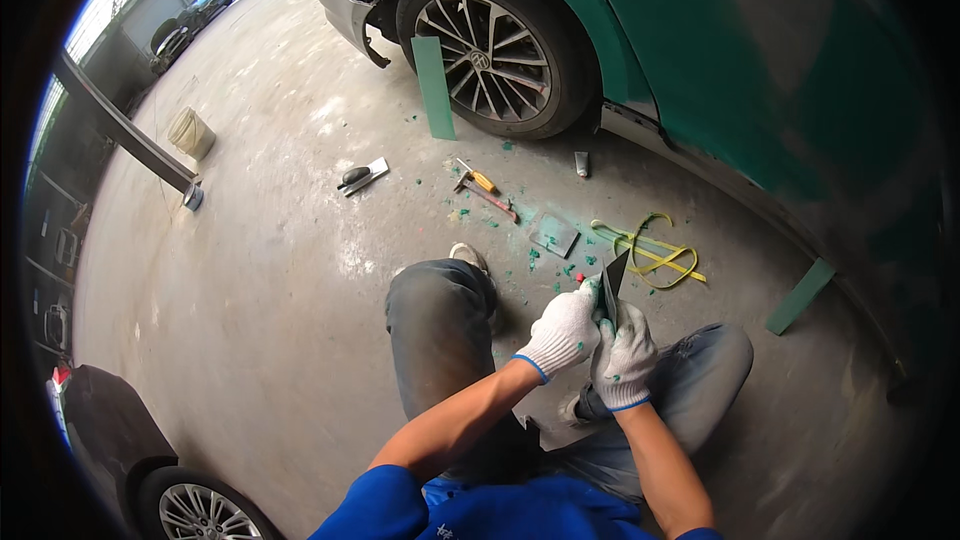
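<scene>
Right of centre, just below the middle of the frame, a dark flat blade [616, 278] stands tilted between two gloved hands. The right hand [624, 352] is closed around its lower end, hiding that part. The left hand [562, 328] lies against the blade's left side, fingers curled; their tips are covered, so I cannot tell whether they grip it. Whether this is one blade or two overlapping is also unclear.

Just above and right lies a looped yellow strap [688, 270], partly behind the blade's tip. A flat square plate [552, 232], smeared green, lies near the frame's centre, with a hammer [492, 202] farther up and left. The green car [720, 50] is cut off by the top edge and dark right rim. At lower left, another car [105, 420] shows only in part.
</scene>
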Demonstrator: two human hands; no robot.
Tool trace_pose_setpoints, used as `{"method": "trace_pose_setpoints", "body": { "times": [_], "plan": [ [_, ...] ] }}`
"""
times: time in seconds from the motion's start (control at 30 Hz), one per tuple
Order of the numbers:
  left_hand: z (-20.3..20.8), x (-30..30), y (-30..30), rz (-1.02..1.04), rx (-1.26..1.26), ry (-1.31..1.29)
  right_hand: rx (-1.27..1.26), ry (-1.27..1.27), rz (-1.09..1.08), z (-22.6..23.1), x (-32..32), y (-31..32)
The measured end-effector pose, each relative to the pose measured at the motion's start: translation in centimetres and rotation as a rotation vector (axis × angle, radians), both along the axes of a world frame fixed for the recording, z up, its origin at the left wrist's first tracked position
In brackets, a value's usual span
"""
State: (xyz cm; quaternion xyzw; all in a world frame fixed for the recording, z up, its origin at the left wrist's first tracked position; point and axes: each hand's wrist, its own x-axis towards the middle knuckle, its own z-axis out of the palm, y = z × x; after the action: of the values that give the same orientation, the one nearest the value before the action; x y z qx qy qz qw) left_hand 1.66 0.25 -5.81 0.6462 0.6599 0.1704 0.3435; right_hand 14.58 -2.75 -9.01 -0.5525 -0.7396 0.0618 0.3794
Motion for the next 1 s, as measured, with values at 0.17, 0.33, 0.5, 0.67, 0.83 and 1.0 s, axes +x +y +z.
{"method": "trace_pose_setpoints", "body": {
  "times": [0.17,0.33,0.5,0.67,0.83,1.0],
  "plan": [
    [0.1,-1.7,-1.6,0.083,-0.028,-0.096,-0.683,-0.345,-0.165,-3.0,2.0,2.3],
    [-1.9,-1.8,-0.4,0.035,-0.064,0.032,0.000,-0.210,0.001,0.9,-0.2,-0.9],
    [0.6,-2.2,-2.4,-0.012,-0.048,-0.429,-0.669,0.161,0.038,-7.9,5.6,3.0],
    [0.7,-0.5,-0.8,-0.277,-0.329,-0.901,-0.705,0.750,0.225,-20.1,12.1,2.9],
    [-1.6,-3.5,1.3,-0.014,-0.244,-0.882,-0.506,0.372,0.296,-4.7,7.5,-1.4],
    [1.9,-1.9,0.3,0.113,-0.366,-1.316,-1.480,1.762,0.020,-4.8,8.7,-0.5]
  ]
}}
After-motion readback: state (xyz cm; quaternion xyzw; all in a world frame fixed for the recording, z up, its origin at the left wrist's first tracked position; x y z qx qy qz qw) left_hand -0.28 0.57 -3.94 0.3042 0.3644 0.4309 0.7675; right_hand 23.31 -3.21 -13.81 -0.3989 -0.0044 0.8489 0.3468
